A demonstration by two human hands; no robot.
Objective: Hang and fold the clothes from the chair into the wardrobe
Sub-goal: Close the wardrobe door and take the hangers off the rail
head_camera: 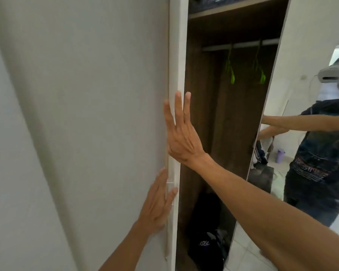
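The wardrobe stands partly open, showing a dark wooden inside point(235, 114). Its white sliding door point(98, 114) fills the left of the view. My right hand point(181, 133) lies flat on the door's edge, fingers spread and pointing up. Lower down, my left hand point(157, 204) presses flat on the same edge, fingers apart. Neither hand holds anything. Inside, a metal rail point(241, 45) carries two empty green hangers point(230, 69) point(260, 69). Dark folded clothes or a bag point(207, 231) lie on the wardrobe floor. The chair itself is hidden.
A mirrored door point(309, 94) on the right reflects a person in a dark shirt with a headset, a pile of clothes point(262, 151) and a purple cup point(280, 155) on a tiled floor. A shelf point(233, 6) tops the hanging space.
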